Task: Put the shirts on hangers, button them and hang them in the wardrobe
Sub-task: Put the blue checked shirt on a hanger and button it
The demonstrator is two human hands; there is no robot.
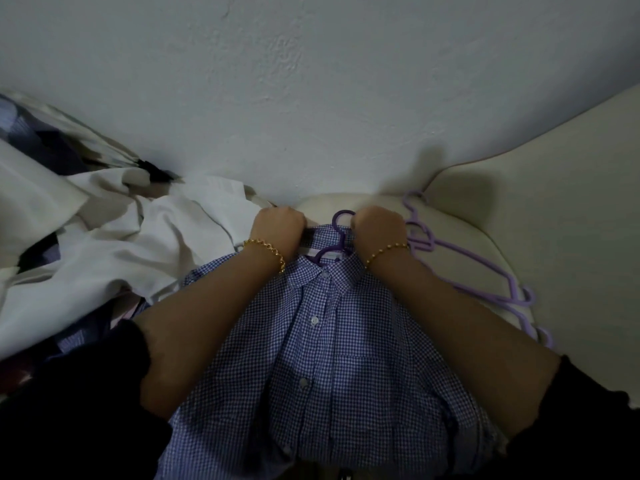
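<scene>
Both hands sit knuckles-up at the neck of the checked shirt (332, 358): the left hand (278, 226) is curled tight on the collar's back edge, and the right hand (379, 227) is curled on the same edge just beside the hook of the purple hanger (341, 223). The fingertips are hidden beneath the fists, so exactly what they pinch cannot be told. Between the wrists the hook pokes out toward 12 o'clock, and the hanger's shoulders run inside the cloth. From there the shirt spreads toward 6 o'clock, lying flat with its front up; the front looks closed where a white button (314, 320) shows. This is thin cotton, light and limp, so it will sag and slide off if lifted by the cloth alone. The collar band is the firmest part and a fair place to tug it straight. For carrying, the hook is likely the better hold, since the stiff plastic takes the weight. At 3 o'clock of the right hand, touching its wrist, lies a heap of pale hangers (460, 268) on the cream cushion (554, 220). At 9 o'clock, white shirts (138, 244) lie crumpled, and the wall (311, 81) stands at 12 o'clock.
</scene>
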